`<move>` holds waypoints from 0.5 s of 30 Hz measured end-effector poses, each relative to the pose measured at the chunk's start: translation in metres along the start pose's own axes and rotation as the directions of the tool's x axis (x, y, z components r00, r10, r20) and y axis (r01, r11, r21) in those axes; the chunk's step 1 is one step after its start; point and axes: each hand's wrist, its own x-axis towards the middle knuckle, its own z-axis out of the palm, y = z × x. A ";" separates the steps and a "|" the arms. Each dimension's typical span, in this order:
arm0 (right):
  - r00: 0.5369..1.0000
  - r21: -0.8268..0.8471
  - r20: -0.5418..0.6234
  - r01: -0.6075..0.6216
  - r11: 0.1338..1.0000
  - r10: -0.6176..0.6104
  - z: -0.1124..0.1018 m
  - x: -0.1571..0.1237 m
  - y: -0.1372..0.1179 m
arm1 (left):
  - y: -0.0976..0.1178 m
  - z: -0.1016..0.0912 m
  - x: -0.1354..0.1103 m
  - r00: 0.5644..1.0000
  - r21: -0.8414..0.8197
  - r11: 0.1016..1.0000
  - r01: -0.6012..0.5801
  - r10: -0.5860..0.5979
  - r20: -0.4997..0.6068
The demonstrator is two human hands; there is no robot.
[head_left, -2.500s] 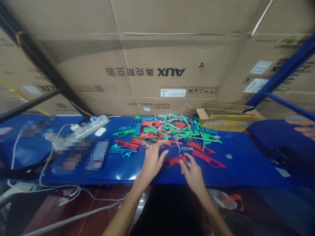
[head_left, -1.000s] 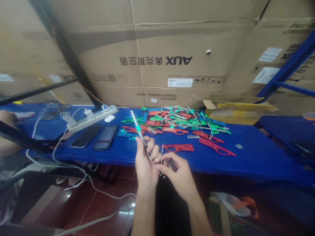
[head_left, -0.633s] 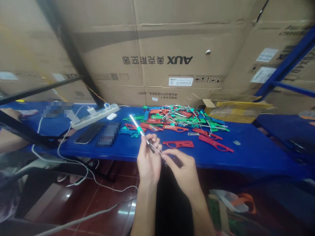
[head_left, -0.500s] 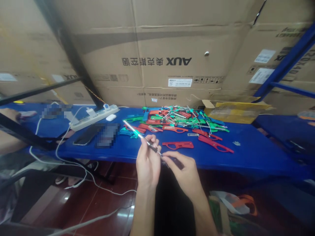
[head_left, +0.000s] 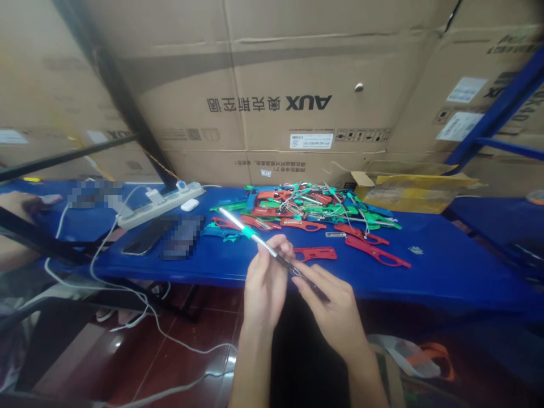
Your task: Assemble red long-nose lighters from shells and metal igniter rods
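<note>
My left hand [head_left: 264, 281] is closed around a slim metal tool [head_left: 250, 235] with a green band, its shiny end pointing up and left over the blue table [head_left: 425, 266]. My right hand [head_left: 330, 300] is pinched on the tool's dark lower end, just in front of the table edge. A red plastic part [head_left: 317, 253] lies on the table right behind my hands. Further back sits a pile of red, green and blue plastic parts [head_left: 310, 211] mixed with thin metal wires.
A white power strip [head_left: 159, 204] with cables, a white mouse [head_left: 189, 205] and a dark phone [head_left: 147, 236] lie at the left. Large cardboard boxes [head_left: 272, 102] wall off the back. An open yellowish box [head_left: 414, 192] sits at the right. Another person's arm [head_left: 12, 226] shows at far left.
My hands left the table, and the left one now holds a slim metal tool. The tool has tilted from nearly upright to slanting left, while my right hand moved onto its lower end.
</note>
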 end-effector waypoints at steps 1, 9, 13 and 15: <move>1.000 -0.004 -0.010 -0.004 1.000 0.004 -0.002 -0.001 0.000 | -0.002 0.000 0.001 1.000 0.031 0.999 0.014 -0.014 0.015; 0.999 -0.075 -0.038 0.033 0.997 -0.035 -0.014 -0.008 0.004 | -0.016 -0.009 0.000 0.997 0.173 0.983 0.068 -0.073 0.025; 0.999 -0.089 -0.038 0.025 0.996 -0.028 -0.015 -0.007 0.008 | -0.016 -0.012 0.004 0.999 0.197 0.980 0.030 -0.037 0.035; 0.999 -0.093 -0.026 0.027 0.995 -0.030 -0.015 -0.006 0.009 | -0.015 -0.013 0.005 0.999 0.214 0.977 0.005 -0.013 0.038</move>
